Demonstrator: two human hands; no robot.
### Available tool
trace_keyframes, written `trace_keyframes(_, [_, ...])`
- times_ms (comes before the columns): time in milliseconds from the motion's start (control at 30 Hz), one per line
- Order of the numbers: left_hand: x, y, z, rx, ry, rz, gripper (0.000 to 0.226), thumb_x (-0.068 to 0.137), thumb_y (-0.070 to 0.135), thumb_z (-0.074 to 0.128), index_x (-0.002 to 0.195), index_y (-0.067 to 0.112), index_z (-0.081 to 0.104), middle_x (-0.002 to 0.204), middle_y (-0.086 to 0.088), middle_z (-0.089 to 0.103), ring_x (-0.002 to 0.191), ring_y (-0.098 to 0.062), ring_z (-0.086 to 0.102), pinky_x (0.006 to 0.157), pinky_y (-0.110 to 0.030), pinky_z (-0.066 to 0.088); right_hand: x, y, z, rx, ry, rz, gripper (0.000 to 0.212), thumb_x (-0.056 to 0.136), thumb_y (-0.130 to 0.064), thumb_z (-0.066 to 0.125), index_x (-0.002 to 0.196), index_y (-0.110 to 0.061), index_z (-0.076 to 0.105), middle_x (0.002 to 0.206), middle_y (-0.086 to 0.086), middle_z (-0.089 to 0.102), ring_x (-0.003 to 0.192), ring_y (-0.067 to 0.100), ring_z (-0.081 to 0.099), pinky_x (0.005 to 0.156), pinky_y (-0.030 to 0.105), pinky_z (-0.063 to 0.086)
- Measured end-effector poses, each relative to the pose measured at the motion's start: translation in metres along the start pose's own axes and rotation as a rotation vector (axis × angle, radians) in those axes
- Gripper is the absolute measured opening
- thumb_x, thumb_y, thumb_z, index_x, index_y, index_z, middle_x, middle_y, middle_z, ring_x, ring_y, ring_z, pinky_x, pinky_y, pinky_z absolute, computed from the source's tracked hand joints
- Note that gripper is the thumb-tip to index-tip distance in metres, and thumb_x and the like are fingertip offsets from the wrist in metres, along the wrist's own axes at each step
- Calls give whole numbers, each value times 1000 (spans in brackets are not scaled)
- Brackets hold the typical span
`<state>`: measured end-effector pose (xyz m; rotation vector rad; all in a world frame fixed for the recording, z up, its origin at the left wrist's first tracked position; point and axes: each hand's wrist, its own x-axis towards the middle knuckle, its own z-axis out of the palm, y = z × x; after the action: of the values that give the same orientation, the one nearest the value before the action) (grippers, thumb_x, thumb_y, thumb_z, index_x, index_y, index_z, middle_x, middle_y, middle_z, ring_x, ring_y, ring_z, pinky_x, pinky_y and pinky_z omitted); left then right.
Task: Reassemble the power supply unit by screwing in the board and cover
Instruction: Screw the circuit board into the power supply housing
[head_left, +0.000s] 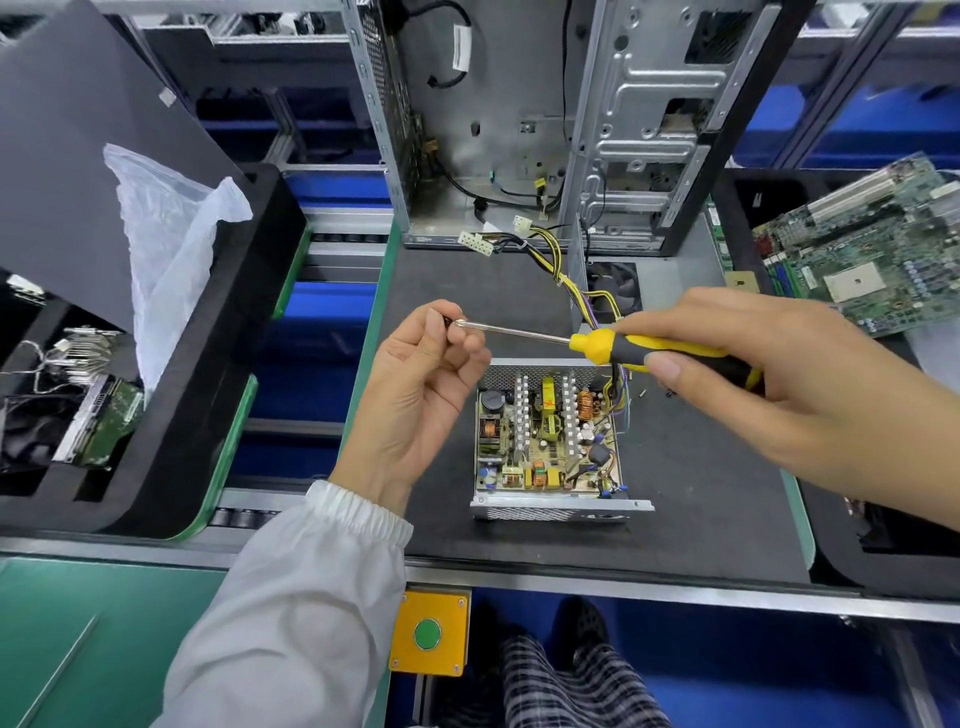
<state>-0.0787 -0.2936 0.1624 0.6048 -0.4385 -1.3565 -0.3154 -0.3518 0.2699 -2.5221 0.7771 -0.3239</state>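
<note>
The open power supply unit (550, 441) sits on the black mat (701, 493), its circuit board exposed, its cable bundle (566, 270) running back toward the case. My right hand (769, 374) grips a yellow-and-black screwdriver (649, 347) held level above the unit, shaft pointing left. My left hand (421, 395) pinches a small dark screw (451, 321) against the screwdriver tip. The power supply cover (660, 283), with its fan, lies behind my right hand. Two loose screws (655, 393) lie on the mat right of the unit.
An empty computer case (545, 119) stands at the back. A motherboard (862, 249) lies at the right. A black tray (171, 395) at the left holds a hard drive, parts and a plastic bag (166, 249). A yellow box with a green button (430, 633) sits at the front edge.
</note>
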Motion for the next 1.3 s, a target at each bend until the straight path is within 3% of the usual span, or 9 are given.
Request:
trace_keyframes(133, [2,-2,-1,-36,-26,-18,21,69,25,85,84,14,76,72,2,64,71,-8,64,73,-22,54,0,3,1,-18,7,0,35,93,-45,35,121,-39,55,78,-13,47,71,3,48,63,18,35])
trace_keyframes(267, [1,-4,-1,-53,-24,-30,21,68,24,85,84,13,76,72,2,64,70,-8,64,72,-21,54,0,5,2,-31,13,-10,33,94,-45,35,121,-40,53,79,-8,50,71,10,49,63,29,37])
trace_keyframes(467, [3,-6,1,-129,-16,-37,21,68,20,86,83,10,76,71,0,64,69,-9,65,69,-21,54,0,7,1,-34,33,-36,29,95,-43,36,121,-43,51,78,-10,47,71,8,47,62,26,36])
trace_keyframes(800, [5,-5,1,-13,-25,-31,18,71,25,82,84,14,76,71,3,65,70,-8,65,72,-21,55,2,8,-2,-67,34,-37,31,95,-42,36,122,-40,52,77,-12,44,69,11,46,61,29,35])
trace_keyframes(933, [5,-4,1,101,27,53,13,75,26,77,83,16,76,70,4,65,71,-8,64,75,-22,54,3,5,-1,-73,32,-26,31,96,-42,35,120,-39,52,75,-11,45,69,9,45,60,26,34])
trace_keyframes(1033, [4,-3,-3,296,75,210,8,81,22,72,85,16,77,70,2,68,71,-10,66,76,-23,54,3,1,4,5,29,9,32,95,-42,35,115,-33,58,73,-9,52,67,8,50,59,21,37])
trace_keyframes(1133, [1,-5,-8,434,94,287,10,87,11,68,87,15,77,72,0,71,72,-14,68,76,-24,54,5,-1,11,228,31,99,27,95,-39,37,103,-35,62,66,-9,57,52,8,49,47,14,33])
trace_keyframes(1233, [-5,-9,-12,409,119,284,11,85,16,66,88,14,77,72,0,71,72,-13,67,77,-24,54,10,-5,15,314,-12,139,24,92,-51,42,98,-35,59,60,-8,57,51,10,47,48,19,35])
trace_keyframes(1300, [-9,-11,-17,368,136,259,12,85,18,65,90,13,75,74,0,70,73,-12,67,79,-24,54,14,-9,17,333,-60,153,26,87,-57,54,99,-35,56,60,-13,57,50,8,45,49,15,33])
